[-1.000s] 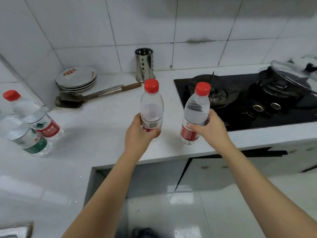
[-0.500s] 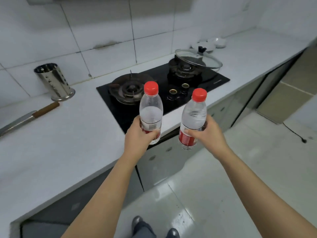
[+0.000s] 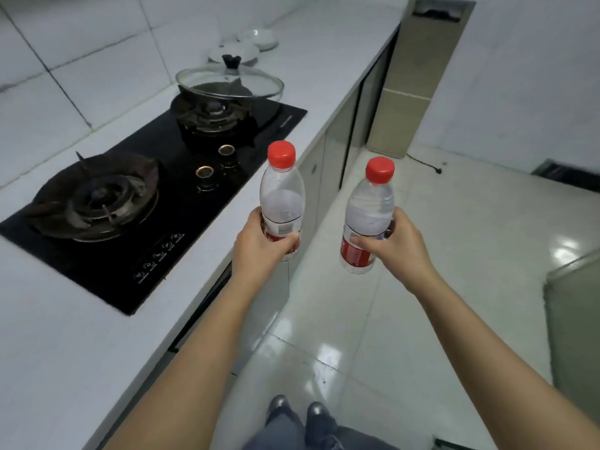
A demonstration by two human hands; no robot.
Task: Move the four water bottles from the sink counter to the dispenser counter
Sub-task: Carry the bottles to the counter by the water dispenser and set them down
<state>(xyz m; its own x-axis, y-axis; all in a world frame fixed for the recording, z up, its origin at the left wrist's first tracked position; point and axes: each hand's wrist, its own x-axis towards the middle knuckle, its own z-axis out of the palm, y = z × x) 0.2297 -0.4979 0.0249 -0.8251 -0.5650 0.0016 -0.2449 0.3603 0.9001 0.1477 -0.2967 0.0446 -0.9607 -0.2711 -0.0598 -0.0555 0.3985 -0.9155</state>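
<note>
Nearest, at the bottom edge below both forearms, the person's two shoes [image 3: 297,414] stand on the glossy tiled floor [image 3: 470,241]. Both arms reach forward at about the same height. The left hand [image 3: 259,246] is wrapped around the lower part of a clear red-capped water bottle [image 3: 281,199], fingers clamped over its red label; the bottle stands upright and is partly filled. Just to its right, apart from it, the right hand [image 3: 397,245] grips a second water bottle [image 3: 368,216] around its middle, thumb across the front above the red label; this bottle leans slightly left at the base and looks fuller. Both bottles are held in the air, over the floor beside the counter's edge.

Left of the left hand runs the white counter [image 3: 48,336] with a black gas hob [image 3: 156,203] set into it. Beyond the left hand, on the hob's far burner, sits a pan under a glass lid [image 3: 230,82]. Farther still, white bowls [image 3: 250,43] rest on the counter.
</note>
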